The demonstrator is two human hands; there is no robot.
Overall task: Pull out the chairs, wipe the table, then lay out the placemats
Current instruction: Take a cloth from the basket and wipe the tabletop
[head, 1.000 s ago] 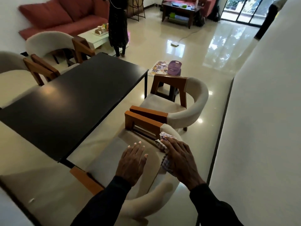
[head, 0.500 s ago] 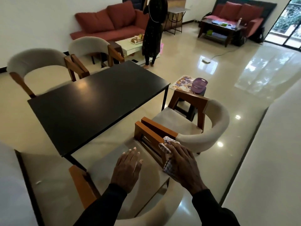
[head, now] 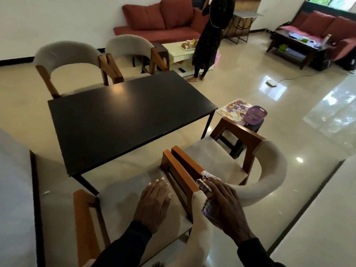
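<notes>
Both hands on the near chair [head: 123, 205], right hand [head: 223, 207] seemingly over a cloth [head: 206, 177].

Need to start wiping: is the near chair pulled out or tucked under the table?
Pulled out. The near chair stands clear of the black table, bare floor between them.

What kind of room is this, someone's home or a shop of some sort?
Most likely a home: an open living and dining room. A black dining table stands among cushioned chairs, with a red sofa and a low coffee table behind on a glossy tiled floor.
</notes>
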